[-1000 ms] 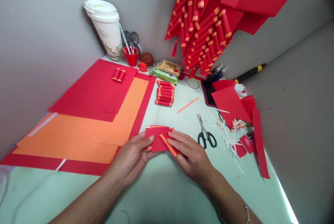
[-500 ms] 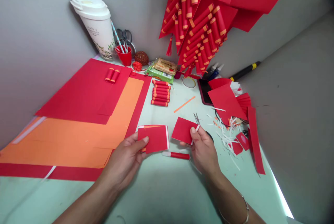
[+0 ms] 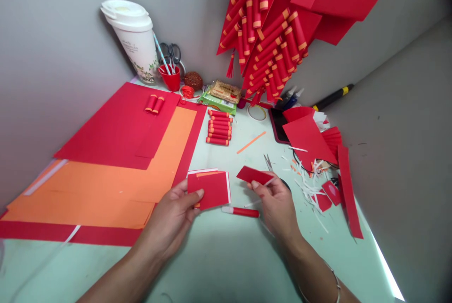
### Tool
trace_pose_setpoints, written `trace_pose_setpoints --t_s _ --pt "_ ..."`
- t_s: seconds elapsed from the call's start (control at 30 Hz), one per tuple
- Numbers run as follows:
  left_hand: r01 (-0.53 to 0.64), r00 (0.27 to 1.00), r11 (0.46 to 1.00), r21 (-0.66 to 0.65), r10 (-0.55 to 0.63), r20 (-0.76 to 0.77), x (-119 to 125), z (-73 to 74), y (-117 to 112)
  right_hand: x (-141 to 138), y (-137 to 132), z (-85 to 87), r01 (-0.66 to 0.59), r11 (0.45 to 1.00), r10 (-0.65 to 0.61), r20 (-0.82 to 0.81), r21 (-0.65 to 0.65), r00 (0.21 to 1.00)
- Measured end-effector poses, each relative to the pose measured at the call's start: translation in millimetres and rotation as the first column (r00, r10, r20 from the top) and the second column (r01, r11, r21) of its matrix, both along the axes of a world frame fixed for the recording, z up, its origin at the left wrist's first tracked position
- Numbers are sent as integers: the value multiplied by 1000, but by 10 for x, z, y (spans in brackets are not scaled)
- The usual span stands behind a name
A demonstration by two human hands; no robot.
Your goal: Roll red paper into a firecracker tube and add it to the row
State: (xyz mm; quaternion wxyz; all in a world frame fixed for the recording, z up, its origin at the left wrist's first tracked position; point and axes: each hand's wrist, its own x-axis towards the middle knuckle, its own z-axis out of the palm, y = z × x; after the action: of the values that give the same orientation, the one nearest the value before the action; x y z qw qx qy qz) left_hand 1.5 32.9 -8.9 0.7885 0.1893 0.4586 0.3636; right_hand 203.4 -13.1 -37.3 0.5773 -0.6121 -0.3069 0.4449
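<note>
At nine o'clock, red and orange paper sheets [image 3: 116,171] are spread on the table [image 3: 226,256]. A stack of red paper squares [image 3: 211,188] is pinched by the left hand [image 3: 172,218] near centre. A red pen [image 3: 240,211] lies between the hands. At three o'clock of the stack, a single red paper piece [image 3: 254,175] is gripped by the right hand [image 3: 277,206], scissors [image 3: 269,164] just behind.

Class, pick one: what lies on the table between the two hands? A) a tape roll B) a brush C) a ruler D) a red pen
D: a red pen with a white end lies between the left hand and the right hand.
</note>
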Motion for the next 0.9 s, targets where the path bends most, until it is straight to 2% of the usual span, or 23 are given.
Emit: trace_pose_setpoints --t_s 0.17,0.27,0.43,0.67,0.8,0.9 --pt "12 1000 1000 -10 -12 13 -1 53 -11 30 -25 -19 -42 992 30 97 117 995" --pt "2 1000 1000 -6 -2 9 -4 64 -11 31 -39 -46 -35 995 30 51 96 998" --pt "6 1000 1000 7 -6 8 9 57 -11 -5 -55 -26 -53 998 52 -42 -30 998" --pt "-32 999 999 -20 32 -31 27 73 -13 9 -69 -3 -134 991 131 105 21 986" --pt "-50 997 999 -16 49 -52 26 69 -13 41 -74 -49 -237 961 238 11 143 971" --pt "-38 998 999 -15 37 -52 33 75 -21 6 -55 -24 -215 968 223 -48 133 974"
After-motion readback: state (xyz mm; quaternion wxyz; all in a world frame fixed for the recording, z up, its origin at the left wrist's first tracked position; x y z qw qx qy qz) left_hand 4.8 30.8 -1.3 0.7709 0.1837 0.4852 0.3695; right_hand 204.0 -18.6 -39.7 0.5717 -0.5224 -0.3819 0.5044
